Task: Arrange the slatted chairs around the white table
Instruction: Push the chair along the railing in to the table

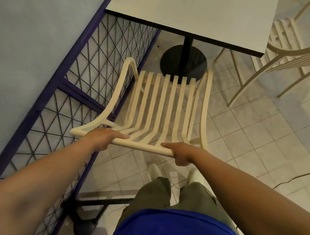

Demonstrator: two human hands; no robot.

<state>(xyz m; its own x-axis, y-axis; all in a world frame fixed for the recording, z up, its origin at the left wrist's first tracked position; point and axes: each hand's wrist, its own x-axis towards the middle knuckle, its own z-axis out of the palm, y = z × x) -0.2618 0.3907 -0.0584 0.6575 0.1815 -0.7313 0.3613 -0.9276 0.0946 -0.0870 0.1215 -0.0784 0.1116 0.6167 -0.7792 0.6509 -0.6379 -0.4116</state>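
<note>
As our left grip point(105, 136) and right grip point(180, 152) clasp the slatted chair point(143, 147) by its rail, the bench point(201, 15) edge lies ahead. Fence point(99, 60) close left, tiled floor point(248, 131) open right.

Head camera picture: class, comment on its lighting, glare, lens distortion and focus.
Head view: dim, warm light, no glare on the white table top; head view: the wide-angle lens slants the purple wire-mesh railing and swells both forearms; head view: the cream slatted chair and the left hand and right hand gripping its top rail are sharp, the blue shirt at the bottom soft.
</note>
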